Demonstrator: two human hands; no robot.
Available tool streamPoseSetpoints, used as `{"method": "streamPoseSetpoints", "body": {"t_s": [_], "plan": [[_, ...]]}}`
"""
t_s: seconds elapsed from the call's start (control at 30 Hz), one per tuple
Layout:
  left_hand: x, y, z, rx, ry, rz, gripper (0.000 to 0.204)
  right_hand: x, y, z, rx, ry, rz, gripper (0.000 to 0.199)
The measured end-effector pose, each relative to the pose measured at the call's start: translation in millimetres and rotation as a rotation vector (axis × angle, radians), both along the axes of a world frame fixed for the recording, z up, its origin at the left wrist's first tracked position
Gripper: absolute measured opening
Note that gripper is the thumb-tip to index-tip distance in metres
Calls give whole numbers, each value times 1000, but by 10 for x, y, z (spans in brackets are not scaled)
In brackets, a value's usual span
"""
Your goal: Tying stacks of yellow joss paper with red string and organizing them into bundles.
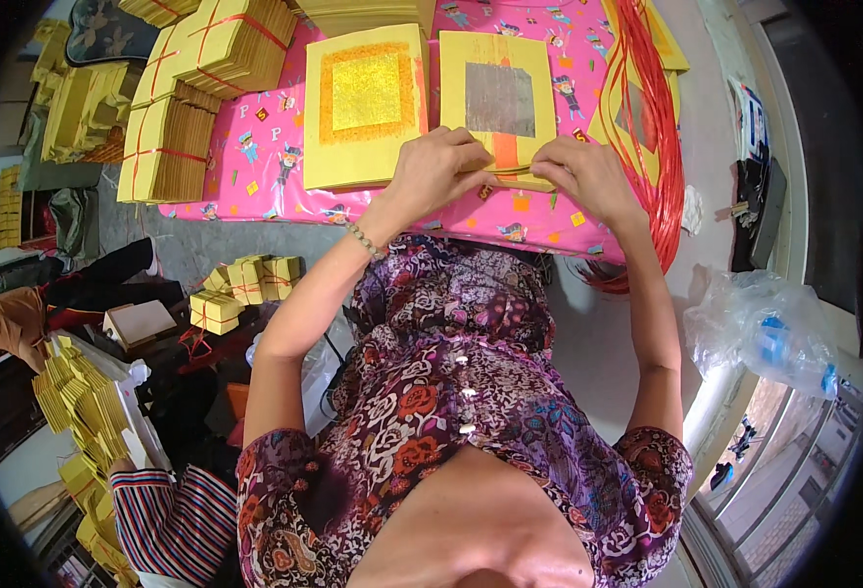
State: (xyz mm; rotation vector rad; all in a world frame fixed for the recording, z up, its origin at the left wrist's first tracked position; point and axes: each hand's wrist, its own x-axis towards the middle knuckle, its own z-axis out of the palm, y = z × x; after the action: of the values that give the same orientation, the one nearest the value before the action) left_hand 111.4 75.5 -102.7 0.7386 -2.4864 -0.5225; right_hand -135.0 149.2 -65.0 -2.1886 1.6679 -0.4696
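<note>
Pink printed sheeting, smooth and slightly glossy, covers the surface [265, 184], its small cartoon figures showing between stacks of yellow paper. Near its front edge lies the silver-square paper [499, 98], matte yellow around a dull metallic patch, with an orange-red streak running above and below it. Left grip [443, 169] and right grip [588, 178] meet its near edge from either side, fingers narrowed and pinching the paper; how many sheets they hold cannot be told, since the knuckles cover the corners.

Just left of it sits a thick gold-square stack [368, 93], the bright, grainy square framed in orange. Block-like bundles [240, 39], bound with red ties, are cut off at the top. Long, shiny red strands [669, 196] hang over the right side, partly hiding more yellow paper. Crinkled clear plastic [745, 323] blurs the blue item inside. At lower left, a striped sleeve [172, 519] belongs to another person, mostly hidden, beside fanned yellow paper; the far rim darkens beyond reading.
</note>
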Motion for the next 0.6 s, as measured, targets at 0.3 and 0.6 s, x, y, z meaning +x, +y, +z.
{"method": "streamPoseSetpoints", "body": {"t_s": [0.3,0.6], "plan": [[6,-28,27,1,-35,-24,18,35,106,-59,-97,-4,28,23],[-101,-41,253,14,-111,-86,28,-39,-42,-175,-321,60,92,24]]}}
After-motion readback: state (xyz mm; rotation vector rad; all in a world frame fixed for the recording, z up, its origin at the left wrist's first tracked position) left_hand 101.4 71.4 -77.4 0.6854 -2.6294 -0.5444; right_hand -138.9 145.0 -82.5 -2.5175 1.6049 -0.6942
